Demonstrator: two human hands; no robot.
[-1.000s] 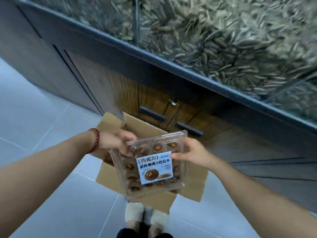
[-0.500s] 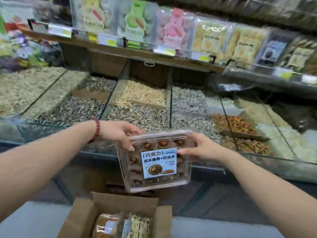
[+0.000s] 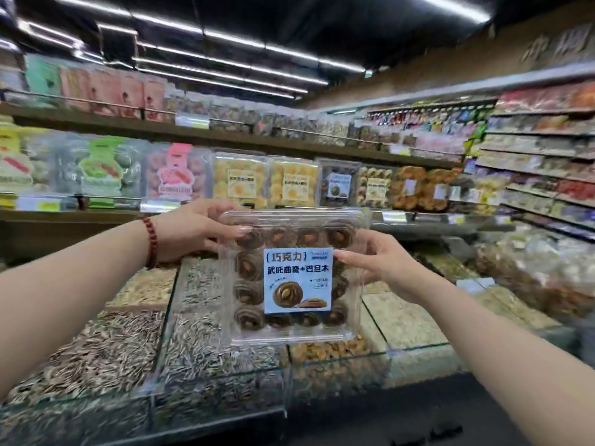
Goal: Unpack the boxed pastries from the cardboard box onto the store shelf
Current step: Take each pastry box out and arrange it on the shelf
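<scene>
Head view: your left hand gripped the top-left corner of the clear, rigid plastic box of dark swirled pastries. You held it upright, label facing you, above glass-walled seed bins. Your right hand pinched its right edge, steadying it, likely for the long price-tagged store shelf beyond.

The person is wearing a bracelet of dark red round beads, sitting snug around the wrist of the left hand. Both forearms are showing bare to the edge of view, and the right hand is showing longish, neatly shaped fingernails with a pale glossy finish.
</scene>
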